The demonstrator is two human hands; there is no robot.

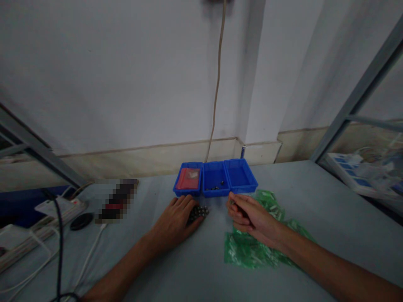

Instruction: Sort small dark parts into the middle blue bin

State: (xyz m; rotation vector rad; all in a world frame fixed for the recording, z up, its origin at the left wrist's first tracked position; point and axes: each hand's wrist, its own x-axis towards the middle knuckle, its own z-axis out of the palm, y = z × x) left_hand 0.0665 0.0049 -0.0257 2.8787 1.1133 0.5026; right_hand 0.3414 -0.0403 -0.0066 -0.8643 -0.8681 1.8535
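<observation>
Left grip (178, 218) flat over small dark metal parts (199, 212) at frame centre, right grip (248, 216) pinched on one; likely hard, light, roll-prone, so pinch by the sides.

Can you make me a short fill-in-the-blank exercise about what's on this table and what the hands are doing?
1. The left hand rests on a cluster of small dark ____ parts.
2. Behind the hands stand ____ blue bins in a row.
3. The left-most bin holds a ____ packet.
4. Under the right hand lie ____ plastic bags.

Missing words: metal; three; red; green
</observation>
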